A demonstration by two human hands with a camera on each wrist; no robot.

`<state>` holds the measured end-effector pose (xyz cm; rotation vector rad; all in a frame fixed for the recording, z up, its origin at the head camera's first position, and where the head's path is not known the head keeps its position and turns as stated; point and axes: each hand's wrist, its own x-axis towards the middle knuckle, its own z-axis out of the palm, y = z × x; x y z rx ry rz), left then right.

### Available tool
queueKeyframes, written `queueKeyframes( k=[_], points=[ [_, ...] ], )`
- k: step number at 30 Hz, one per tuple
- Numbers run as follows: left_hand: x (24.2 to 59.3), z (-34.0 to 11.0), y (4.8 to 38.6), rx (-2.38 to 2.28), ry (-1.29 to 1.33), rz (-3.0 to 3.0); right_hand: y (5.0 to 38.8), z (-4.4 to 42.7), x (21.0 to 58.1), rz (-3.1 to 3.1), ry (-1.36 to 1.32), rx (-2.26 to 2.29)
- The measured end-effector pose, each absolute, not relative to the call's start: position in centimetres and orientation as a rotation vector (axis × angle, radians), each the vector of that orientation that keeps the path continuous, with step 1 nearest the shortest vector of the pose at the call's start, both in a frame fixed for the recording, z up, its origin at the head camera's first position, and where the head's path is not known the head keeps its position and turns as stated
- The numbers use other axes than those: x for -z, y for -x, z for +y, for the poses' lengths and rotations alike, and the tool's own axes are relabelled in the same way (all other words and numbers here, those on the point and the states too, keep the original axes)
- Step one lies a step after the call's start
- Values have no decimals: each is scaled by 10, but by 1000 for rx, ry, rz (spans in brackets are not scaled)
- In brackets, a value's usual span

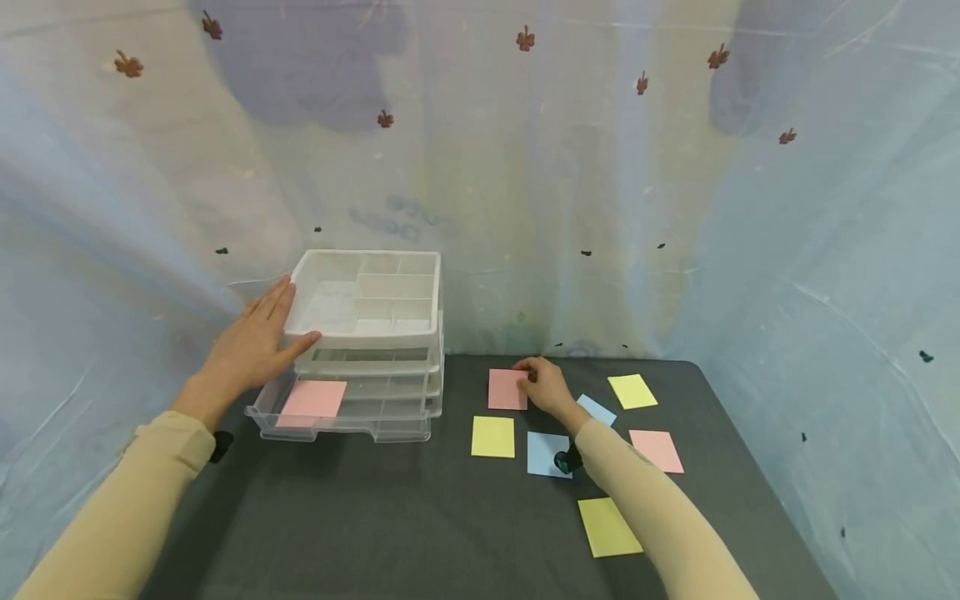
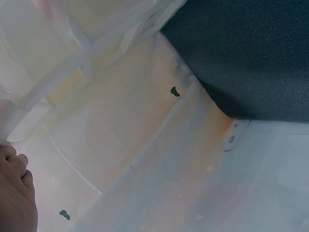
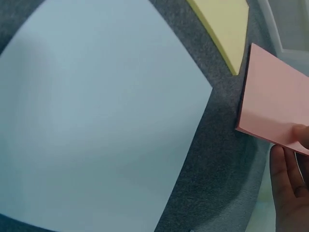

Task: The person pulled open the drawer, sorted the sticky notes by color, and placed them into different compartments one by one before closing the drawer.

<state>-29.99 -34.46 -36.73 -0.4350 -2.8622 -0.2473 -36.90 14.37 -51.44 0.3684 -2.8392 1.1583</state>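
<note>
A white plastic drawer organizer (image 1: 362,341) with a divided top tray stands at the back left of the table. My left hand (image 1: 251,346) rests against its left side, fingers straight and thumb along the front edge. The bottom clear drawer (image 1: 405,430) is pulled out, with a pink sticky note pad (image 1: 315,398) lying in it. Right of the organizer, my right hand (image 1: 550,390) pinches another pink sticky note pad (image 1: 506,390) by its right edge. In the right wrist view, the thumb lies on top of this pad (image 3: 273,101) and the fingers are beneath.
Around my right arm lie blue pads (image 1: 543,454), yellow pads (image 1: 492,437) and a pink pad (image 1: 657,451) on the dark table (image 1: 360,525). A blue pad (image 1: 597,411) is partly hidden by the arm. A patterned curtain (image 1: 510,183) hangs behind the table.
</note>
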Motion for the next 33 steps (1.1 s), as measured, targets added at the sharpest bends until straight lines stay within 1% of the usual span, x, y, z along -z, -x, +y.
queueKeyframes(
  k=[13, 19, 28, 33],
  points=[
    [368, -345, 300, 240, 437, -2847, 357, 146, 506, -2778, -379, -1299],
    [368, -345, 300, 242, 436, -2844, 352, 146, 497, -2719, -426, -1338],
    [370, -346, 301, 220, 440, -2830, 342, 147, 484, -2641, -411, -1388],
    [370, -347, 301, 224, 440, -2833, 336, 146, 475, -2573, -445, -1438]
  ],
)
